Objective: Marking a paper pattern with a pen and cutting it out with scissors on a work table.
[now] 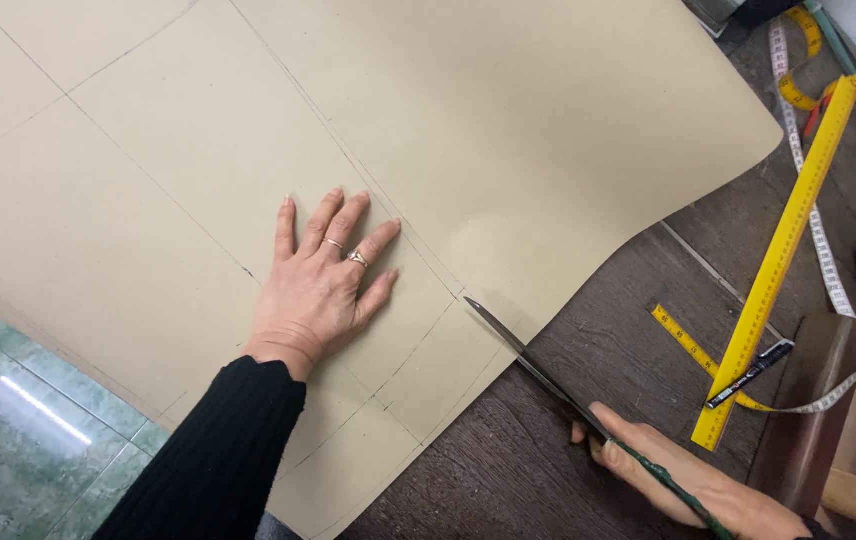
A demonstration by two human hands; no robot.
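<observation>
1. A large sheet of tan pattern paper (508,130) lies spread over a dark wooden tabletop (638,300), with thin pencil lines drawn across it.
2. The left hand (323,275), in a black sleeve (218,450), lies flat on the paper with fingers spread wide, pressing it down. It holds nothing. Rings show on two fingers.
3. The right hand (693,480) grips the handles of long scissors (538,365) at the lower right.
4. The blades point up and left, their tip at the paper's lower edge, near a drawn line. They look nearly closed, though I cannot be sure from this angle.
5. A yellow ruler (778,260) lies slantwise on the tabletop to the right, well apart from the paper.
6. A tape measure (818,240) trails beside and under it.
7. A green tiled floor (18,420) shows at the lower left.
</observation>
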